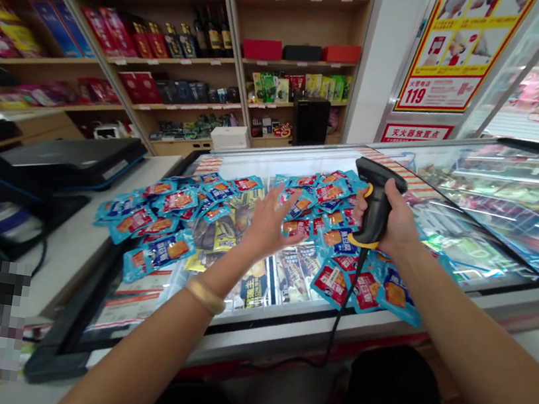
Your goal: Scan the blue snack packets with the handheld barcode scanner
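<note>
A person's right hand (399,227) grips a black-and-yellow handheld barcode scanner (378,207) above blue-and-red snack packets (339,242) heaped on a glass-topped freezer (255,337), its fingers wrapped around the handle. The left hand (266,225), fingers spread wide, is held out over the middle of the freezer, near the packets; whether it touches one cannot be told. The scanner is over the right-hand heap, its nose pointing left across the glass; its handle, the long axis, stands close to upright, leaning slightly, with the cord (334,331) dropping from its base past the freezer's front edge. The step in hand appears to be scanning; the next move would seem to call for lining up a packet with the scanner's nose.
</note>
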`<state>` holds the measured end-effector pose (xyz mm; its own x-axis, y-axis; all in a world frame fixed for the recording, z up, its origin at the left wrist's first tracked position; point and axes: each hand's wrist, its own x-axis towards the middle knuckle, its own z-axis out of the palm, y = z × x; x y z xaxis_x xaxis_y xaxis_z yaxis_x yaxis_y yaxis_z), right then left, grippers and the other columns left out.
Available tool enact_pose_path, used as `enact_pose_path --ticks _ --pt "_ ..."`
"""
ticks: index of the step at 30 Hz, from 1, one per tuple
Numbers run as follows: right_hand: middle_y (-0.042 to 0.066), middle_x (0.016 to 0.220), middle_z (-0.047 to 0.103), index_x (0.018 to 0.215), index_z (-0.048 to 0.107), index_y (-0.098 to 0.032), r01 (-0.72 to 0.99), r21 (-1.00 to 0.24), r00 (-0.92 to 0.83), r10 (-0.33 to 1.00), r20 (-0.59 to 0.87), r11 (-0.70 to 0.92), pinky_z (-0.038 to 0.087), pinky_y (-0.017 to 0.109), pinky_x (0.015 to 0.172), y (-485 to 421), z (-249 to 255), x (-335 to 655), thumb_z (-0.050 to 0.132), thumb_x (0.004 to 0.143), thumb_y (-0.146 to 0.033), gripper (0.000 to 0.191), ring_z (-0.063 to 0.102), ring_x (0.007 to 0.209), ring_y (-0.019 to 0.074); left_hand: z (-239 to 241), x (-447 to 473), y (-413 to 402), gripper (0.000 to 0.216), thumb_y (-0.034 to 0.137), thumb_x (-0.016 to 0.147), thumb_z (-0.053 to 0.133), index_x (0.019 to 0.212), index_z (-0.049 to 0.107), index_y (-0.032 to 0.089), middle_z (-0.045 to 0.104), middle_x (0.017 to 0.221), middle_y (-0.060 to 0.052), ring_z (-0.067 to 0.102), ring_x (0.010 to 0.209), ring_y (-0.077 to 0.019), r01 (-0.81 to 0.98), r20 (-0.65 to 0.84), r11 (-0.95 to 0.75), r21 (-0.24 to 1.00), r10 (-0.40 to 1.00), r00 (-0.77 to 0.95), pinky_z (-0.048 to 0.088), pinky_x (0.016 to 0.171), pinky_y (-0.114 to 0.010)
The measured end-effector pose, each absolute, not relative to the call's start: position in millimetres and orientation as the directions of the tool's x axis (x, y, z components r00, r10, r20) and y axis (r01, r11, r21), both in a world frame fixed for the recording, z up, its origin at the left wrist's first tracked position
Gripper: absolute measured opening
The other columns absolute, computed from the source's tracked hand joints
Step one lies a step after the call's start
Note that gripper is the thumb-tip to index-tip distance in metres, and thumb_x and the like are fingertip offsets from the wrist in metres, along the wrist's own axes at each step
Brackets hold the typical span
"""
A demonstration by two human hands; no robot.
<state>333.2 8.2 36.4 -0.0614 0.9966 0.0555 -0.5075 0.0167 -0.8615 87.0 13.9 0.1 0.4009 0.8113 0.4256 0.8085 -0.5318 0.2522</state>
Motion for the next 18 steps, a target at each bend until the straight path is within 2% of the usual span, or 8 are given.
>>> enact_pose_path --ticks 3,6,9,11,14,18 --pt "0.0 0.06 0.053 0.078 0.055 -0.021 -0.493 -0.87 -0.143 0.988 0.062 -0.017 0.04 0.027 0.048 1.7 41.1 301.1 0.062 0.076 -0.064 0.044 0.048 0.052 0.0123 0.1 32.6 -2.6 0.085 0.047 0.077 0.069 0.148 0.026 0.029 0.021 0.156 -0.015 0.023 0.143 -0.0372 0.85 0.467 -0.473 0.231 0.82 0.329 0.023 0.113 -0.057" --pt "0.0 0.059 0.054 0.077 0.056 -0.021 -0.486 -0.868 -0.274 0.961 0.036 -0.107 0.038 0.027 0.049 -4.8 37.8 263.8 0.065 0.073 -0.064 0.044 0.046 0.051 0.0126 -1.1 -25.2 -19.8 0.08 0.044 0.078 0.066 0.146 0.031 0.024 0.03 0.151 -0.017 0.033 0.138 -0.0363 0.915 0.491 -0.334 0.226 0.851 0.189 0.032 0.11 -0.054" --pt "0.0 0.058 0.054 0.076 0.056 -0.02 -0.466 -0.862 -0.377 0.926 -0.011 -0.2 0.037 0.027 0.049 -8.9 28.0 230.8 0.066 0.072 -0.063 0.044 0.046 0.052 0.0127 -5.6 -73.3 -37.5 0.079 0.045 0.075 0.065 0.144 0.035 0.019 0.042 0.142 -0.02 0.041 0.131 -0.0381 0.968 0.437 -0.163 0.188 0.897 0.066 0.037 0.104 -0.055" --pt "0.0 0.058 0.053 0.076 0.056 -0.019 -0.449 -0.857 -0.437 0.899 -0.036 -0.252 0.037 0.026 0.05 -9.9 20.8 214.5 0.066 0.072 -0.062 0.044 0.046 0.052 0.0123 -10.0 -94.0 -48.6 0.074 0.045 0.074 0.064 0.14 0.041 0.02 0.05 0.136 -0.017 0.047 0.126 -0.0364 0.985 0.368 -0.089 0.148 0.929 0.028 0.04 0.101 -0.052" --pt "-0.001 0.056 0.053 0.077 0.055 -0.019 -0.42 -0.852 -0.515 0.855 -0.062 -0.314 0.036 0.025 0.049 -9.4 12.3 200.5 0.066 0.071 -0.063 0.046 0.046 0.051 0.0119 -15.9 -107.6 -59.7 0.059 0.043 0.076 0.06 0.131 0.052 0.024 0.056 0.132 -0.013 0.052 0.122 -0.0329 0.99 0.321 -0.097 0.103 0.945 0.06 0.041 0.1 -0.048" --pt "-0.002 0.056 0.053 0.08 0.055 -0.019 -0.428 -0.831 -0.539 0.838 -0.08 -0.355 0.038 0.025 0.051 -7.2 3.6 198.6 0.066 0.072 -0.061 0.044 0.045 0.05 0.0116 -17.0 -108.3 -58.6 0.049 0.039 0.077 0.057 0.123 0.059 0.023 0.064 0.122 -0.014 0.057 0.114 -0.0337 0.974 0.328 -0.19 0.122 0.934 0.141 0.043 0.096 -0.049"
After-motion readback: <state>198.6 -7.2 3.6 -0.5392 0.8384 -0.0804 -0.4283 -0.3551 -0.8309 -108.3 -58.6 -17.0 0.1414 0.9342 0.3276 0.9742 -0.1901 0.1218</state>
